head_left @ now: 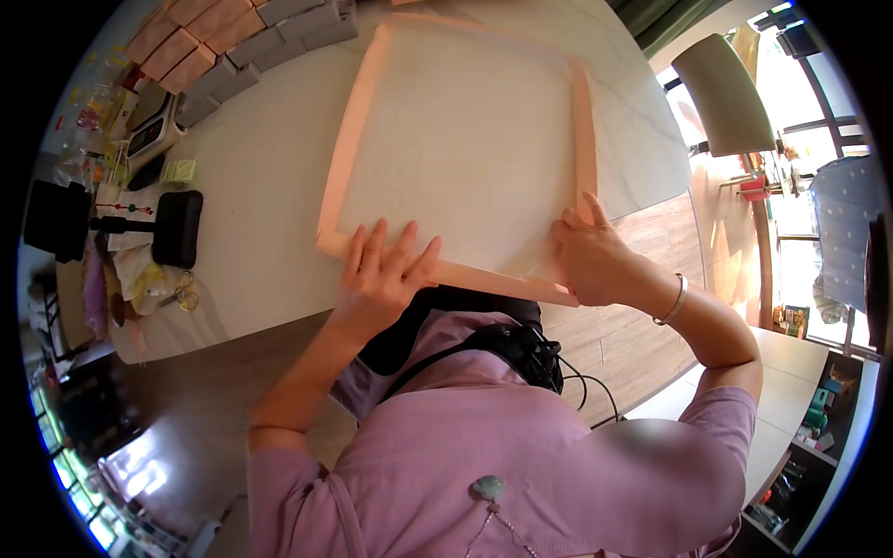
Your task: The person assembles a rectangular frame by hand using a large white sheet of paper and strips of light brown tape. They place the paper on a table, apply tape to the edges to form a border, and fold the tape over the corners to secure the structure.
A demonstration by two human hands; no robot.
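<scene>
- The white square sheet (460, 139) with a peach-pink folded border (346, 158) lies flat on the pale table (251, 177), close to the table's near edge, in front of the person.
- Its near border strip (493, 279) runs along that near edge from lower left to lower right; the left strip and the right strip (583, 130) run away from the person, so the sheet sits slightly turned against the table edge.
- The left hand (381, 274) lies flat with its fingers spread wide, pressing on the sheet's near left part and across the near strip; it grips nothing.
- The right hand (595, 260) sits at the near right corner where the near strip meets the right strip, its fingers curled down onto the fold; whether it pinches the strip or only presses it, I cannot tell. A bracelet (676, 299) is on that wrist.
- Bare table shows to the left of the sheet and to its right, as far as the table's right edge; beyond that is wooden floor (642, 344).
- At the far left of the table stand rows of small boxes (242, 42), pink ones and grey ones, packed side by side; what they hold is hidden.
- Near the left edge lie a black stand-like object (172, 228), scissors (181, 296) and a clutter of small items too small to tell apart.
- A chair (726, 93) stands past the table's far right corner, well apart from the sheet.
</scene>
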